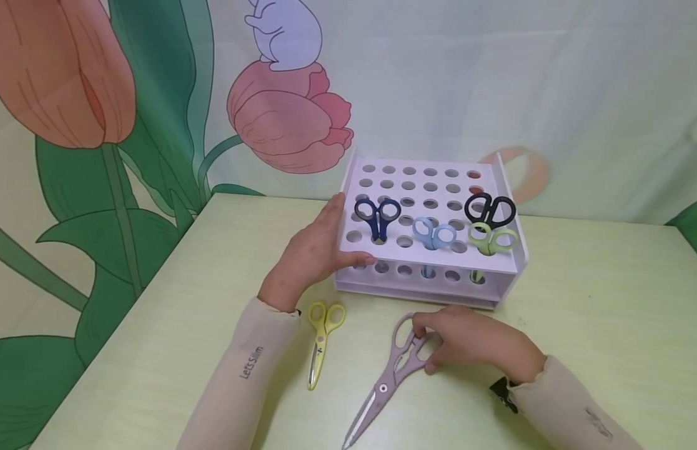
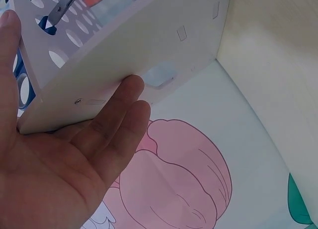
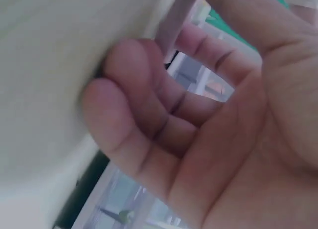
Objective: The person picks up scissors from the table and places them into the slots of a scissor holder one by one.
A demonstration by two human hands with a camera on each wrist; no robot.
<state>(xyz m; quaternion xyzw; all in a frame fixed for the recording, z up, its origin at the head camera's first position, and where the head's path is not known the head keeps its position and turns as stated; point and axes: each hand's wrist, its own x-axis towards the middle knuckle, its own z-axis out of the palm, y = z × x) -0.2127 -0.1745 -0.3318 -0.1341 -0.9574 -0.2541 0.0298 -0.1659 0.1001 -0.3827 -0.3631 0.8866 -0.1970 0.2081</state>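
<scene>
At the left end of a white holed rack (image 1: 404,250), my left hand (image 1: 311,250) holds the corner, thumb on the front edge and fingers along the outer side panel (image 2: 164,55). My right hand (image 1: 472,337) pinches the handle of large mauve scissors (image 1: 389,378), which lie on the table with the blades pointing toward me. Its curled fingers (image 3: 131,70) are close to the tabletop. Small yellow scissors (image 1: 320,337) lie between my arms. Handles up in the rack stand navy scissors (image 1: 377,219), light blue scissors (image 1: 432,234), black scissors (image 1: 491,209) and light green scissors (image 1: 491,239).
The pale yellow-green table (image 1: 596,325) extends to both sides of the rack. Behind it hangs a cloth backdrop (image 1: 438,81) printed with tulips and leaves. The rack has rows of round holes on an upper and a lower shelf.
</scene>
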